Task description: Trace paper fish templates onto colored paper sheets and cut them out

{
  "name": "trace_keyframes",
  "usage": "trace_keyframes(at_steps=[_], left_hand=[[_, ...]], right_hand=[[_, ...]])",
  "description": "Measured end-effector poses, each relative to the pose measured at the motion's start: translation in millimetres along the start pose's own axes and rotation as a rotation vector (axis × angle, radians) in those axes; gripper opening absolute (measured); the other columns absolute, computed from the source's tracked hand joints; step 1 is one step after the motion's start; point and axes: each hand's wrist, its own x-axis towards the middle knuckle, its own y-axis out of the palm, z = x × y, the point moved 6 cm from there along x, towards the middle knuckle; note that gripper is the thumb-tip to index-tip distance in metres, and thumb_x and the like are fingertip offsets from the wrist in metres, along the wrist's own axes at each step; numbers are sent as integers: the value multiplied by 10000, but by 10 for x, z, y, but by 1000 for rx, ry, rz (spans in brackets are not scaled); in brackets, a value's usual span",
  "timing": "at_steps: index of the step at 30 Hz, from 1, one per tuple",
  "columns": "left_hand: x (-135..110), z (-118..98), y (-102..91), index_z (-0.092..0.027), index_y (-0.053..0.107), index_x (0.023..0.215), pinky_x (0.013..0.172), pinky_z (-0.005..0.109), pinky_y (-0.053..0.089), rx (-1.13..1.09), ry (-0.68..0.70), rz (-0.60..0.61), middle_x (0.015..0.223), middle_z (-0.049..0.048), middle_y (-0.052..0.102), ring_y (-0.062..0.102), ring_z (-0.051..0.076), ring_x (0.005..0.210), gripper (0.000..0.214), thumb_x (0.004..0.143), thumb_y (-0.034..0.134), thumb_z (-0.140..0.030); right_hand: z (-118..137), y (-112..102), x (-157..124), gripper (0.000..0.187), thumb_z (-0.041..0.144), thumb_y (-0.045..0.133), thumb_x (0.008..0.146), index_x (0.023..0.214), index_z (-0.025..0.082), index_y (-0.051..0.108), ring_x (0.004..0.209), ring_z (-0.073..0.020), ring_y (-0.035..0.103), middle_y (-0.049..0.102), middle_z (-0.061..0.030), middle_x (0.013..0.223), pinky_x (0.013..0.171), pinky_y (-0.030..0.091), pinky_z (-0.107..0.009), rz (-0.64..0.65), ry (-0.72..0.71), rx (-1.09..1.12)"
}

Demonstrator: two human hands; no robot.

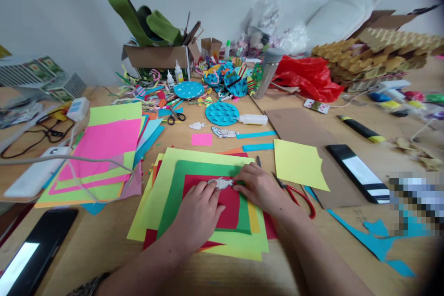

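A grey-and-white paper fish cutout (222, 183) lies near the top of a red paper sheet (229, 215). Beneath the red sheet is green paper (169, 199), stacked on larger yellow-green sheets (147, 215). My left hand (199, 212) rests on the red sheet, its fingertips pressing the fish's left end and its thumb apart. At the tail end, my right hand (260, 187) has thumb and fingertips brought together on the fish's edge. Red-handled scissors (300, 199) lie beside my right wrist, partly covered.
Coloured paper (114, 143) is piled at left, near a dark phone (38, 245). Behind the stack are another fish cutout (225, 132), black scissors (175, 116) and a blue disc (222, 114). At right lie yellow paper (298, 164), a phone (357, 173) and blue scraps (376, 240).
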Motion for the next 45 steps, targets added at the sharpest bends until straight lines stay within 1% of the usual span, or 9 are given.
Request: trace_keyframes(at_steps=[6, 10, 15, 22, 29, 38, 45], left_hand=[[-4, 6, 12, -90, 638, 1170, 878, 413, 489, -10, -13, 7, 1238, 109, 636, 559, 286, 1059, 362, 907, 540, -318], [-9, 9, 21, -100, 619, 1204, 905, 424, 477, -12, -13, 34, 1273, 107, 615, 544, 292, 1091, 382, 915, 528, -332], [-1, 5, 18, -84, 611, 1212, 912, 437, 478, -23, -14, 59, 1273, 114, 614, 537, 297, 1101, 394, 915, 528, -330], [-2, 1, 3, -108, 618, 1208, 900, 434, 483, -21, -24, 65, 1268, 112, 617, 545, 297, 1090, 380, 914, 533, -333], [8, 4, 14, -88, 606, 1219, 896, 440, 484, -27, -28, 74, 1270, 120, 614, 537, 298, 1098, 398, 908, 542, -327], [2, 13, 18, -104, 602, 1225, 908, 435, 477, -30, -29, 76, 1281, 109, 608, 533, 294, 1103, 389, 909, 536, -320], [10, 13, 15, -111, 601, 1224, 906, 440, 479, -36, -36, 87, 1281, 120, 604, 530, 290, 1113, 376, 915, 526, -311]], right_hand=[[3, 3, -1, 100, 192, 618, 854, 918, 173, 693, 856, -228, 548, 622, -88, 845, 741, 503, -371, -19, 2, -6], [-4, 10, 2, 97, 179, 614, 852, 915, 169, 688, 864, -228, 549, 621, -86, 852, 749, 499, -370, -5, 17, -7], [6, 8, 3, 100, 179, 603, 859, 919, 167, 682, 870, -225, 555, 618, -86, 859, 753, 499, -366, 8, 35, -4], [4, 18, 1, 101, 180, 586, 868, 916, 172, 674, 864, -223, 552, 609, -84, 858, 747, 496, -367, 6, 35, 7], [-2, 18, -3, 105, 186, 586, 869, 919, 165, 676, 874, -229, 545, 611, -85, 864, 755, 490, -369, 21, 52, 9], [-13, 37, -4, 117, 197, 568, 882, 927, 172, 672, 881, -226, 541, 606, -81, 871, 761, 488, -369, 26, 53, 2], [12, 11, 1, 114, 192, 554, 889, 919, 178, 663, 874, -218, 549, 607, -80, 873, 757, 491, -369, 24, 40, -12]])
